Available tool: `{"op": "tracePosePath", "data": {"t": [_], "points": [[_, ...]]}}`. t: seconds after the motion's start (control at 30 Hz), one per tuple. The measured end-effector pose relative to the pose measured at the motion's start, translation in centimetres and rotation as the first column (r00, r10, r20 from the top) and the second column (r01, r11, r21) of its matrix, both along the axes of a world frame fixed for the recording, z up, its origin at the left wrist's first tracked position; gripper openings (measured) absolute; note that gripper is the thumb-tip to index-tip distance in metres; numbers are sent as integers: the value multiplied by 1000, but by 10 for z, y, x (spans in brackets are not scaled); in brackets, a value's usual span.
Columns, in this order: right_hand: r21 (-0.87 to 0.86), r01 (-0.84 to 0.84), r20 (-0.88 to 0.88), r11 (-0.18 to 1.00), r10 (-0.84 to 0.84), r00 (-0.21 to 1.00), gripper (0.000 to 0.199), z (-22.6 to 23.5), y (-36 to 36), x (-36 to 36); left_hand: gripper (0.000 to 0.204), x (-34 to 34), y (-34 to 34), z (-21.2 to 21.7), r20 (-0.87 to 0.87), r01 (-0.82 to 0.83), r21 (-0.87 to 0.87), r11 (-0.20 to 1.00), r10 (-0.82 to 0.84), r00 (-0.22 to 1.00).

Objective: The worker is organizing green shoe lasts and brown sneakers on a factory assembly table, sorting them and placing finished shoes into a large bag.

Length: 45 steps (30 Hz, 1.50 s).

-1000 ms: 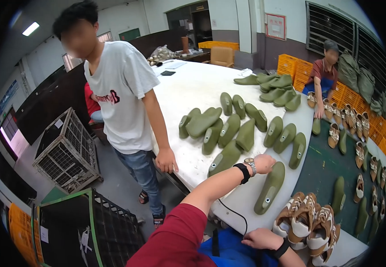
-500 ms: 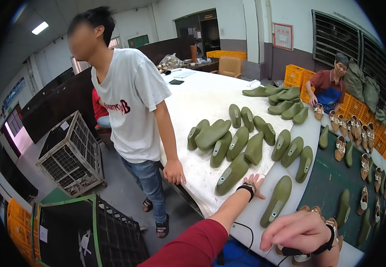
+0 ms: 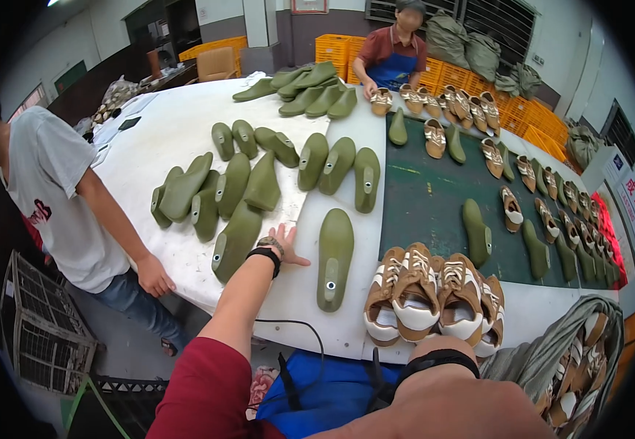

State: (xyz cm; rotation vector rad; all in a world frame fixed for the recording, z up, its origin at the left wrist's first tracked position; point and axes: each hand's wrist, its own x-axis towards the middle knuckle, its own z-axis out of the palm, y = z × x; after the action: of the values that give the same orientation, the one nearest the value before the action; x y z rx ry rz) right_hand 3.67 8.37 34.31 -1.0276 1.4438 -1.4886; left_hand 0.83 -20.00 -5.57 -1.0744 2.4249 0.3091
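My left hand (image 3: 282, 247) lies flat on the white tabletop with its fingers spread, holding nothing. It rests between a green shoe last (image 3: 238, 240) on its left and another green shoe last (image 3: 335, 257) on its right. My right hand (image 3: 445, 343) is low in front, bent at the wrist close to the heels of a cluster of brown-and-white sneakers (image 3: 414, 291). Its fingers are hidden behind the wrist, so whether it touches a shoe cannot be seen. More green lasts (image 3: 262, 183) lie in a loose group beyond my left hand.
A dark green mat (image 3: 434, 212) carries rows of lasts and sneakers. A co-worker in a blue apron (image 3: 394, 69) stands at the far side; a person in a white T-shirt (image 3: 54, 175) stands at the left edge. A cloth-lined container of shoes (image 3: 581, 351) sits at lower right.
The view has swung right, showing more of the mat and sneakers. My left hand still lies on the table. My right hand has gone from raised to down by the near sneakers.
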Motion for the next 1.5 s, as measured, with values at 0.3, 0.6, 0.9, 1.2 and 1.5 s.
{"op": "tracePosePath", "data": {"t": [0.3,0.6,0.9,1.2,1.5], "points": [[-208,-361,-120,909,343,932,26,-55,1,-54,136,6,-4,-4,77,75,-11,997,-74,994],[255,-349,-810,902,396,432,35,-180,-48,-156,100,13,-104,-60,-151,287,28,958,-280,948],[812,-76,-446,578,700,557,72,-266,-78,-187,112,-9,-18,0,-270,-54,-38,998,42,962],[633,-190,-583,751,623,521,68,-265,-61,-189,124,-36,-28,-1,42,23,16,1000,-24,999],[647,68,-715,759,573,401,53,-205,137,-272,125,-36,-48,2,128,85,-19,996,-82,988]]}}
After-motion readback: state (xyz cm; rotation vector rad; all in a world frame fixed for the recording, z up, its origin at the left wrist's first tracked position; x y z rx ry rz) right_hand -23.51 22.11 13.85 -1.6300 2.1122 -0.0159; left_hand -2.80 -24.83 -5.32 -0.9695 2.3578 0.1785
